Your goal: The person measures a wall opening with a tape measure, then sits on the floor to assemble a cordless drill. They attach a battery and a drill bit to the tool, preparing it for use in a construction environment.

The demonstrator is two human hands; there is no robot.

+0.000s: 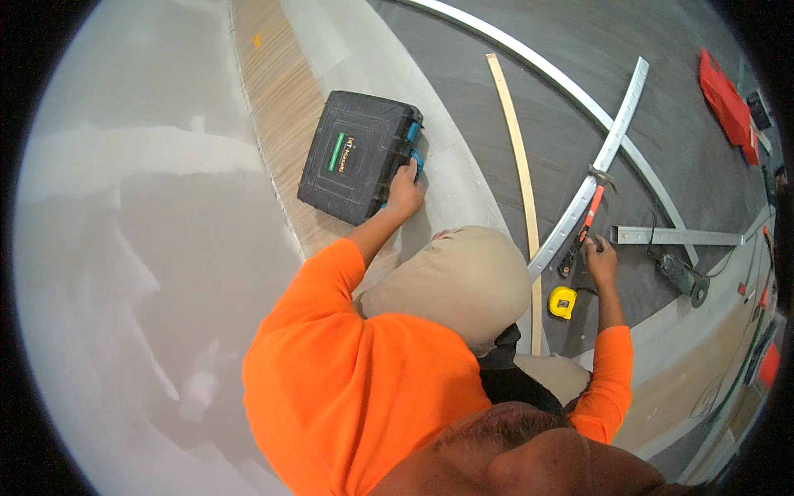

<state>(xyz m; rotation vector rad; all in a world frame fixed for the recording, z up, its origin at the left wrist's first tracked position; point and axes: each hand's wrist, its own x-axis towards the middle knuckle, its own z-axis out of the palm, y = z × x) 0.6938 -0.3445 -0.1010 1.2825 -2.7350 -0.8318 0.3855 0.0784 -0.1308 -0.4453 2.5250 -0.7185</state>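
My left hand (404,193) is closed round the blue handle at the right side of a black plastic tool case (351,157). The case has blue latches and a green stripe on its lid, and sits tilted beside the wall. Off to the right, my right hand (601,258) has its fingers apart, close beside the red and black handle of a hammer (590,213). The hammer's head rests against a perforated metal profile (616,140). Just below that hand lies a yellow tape measure (563,302). Whether my fingertips touch the hammer handle, I cannot tell.
A thin wooden strip (514,140) runs along the floor, right of my knee. Long metal profiles (571,87) cross on the dark floor, with a shorter metal channel (674,236) nearby. An angle grinder (683,277) with a cord lies farther right. A red bag (728,103) is at the far right.
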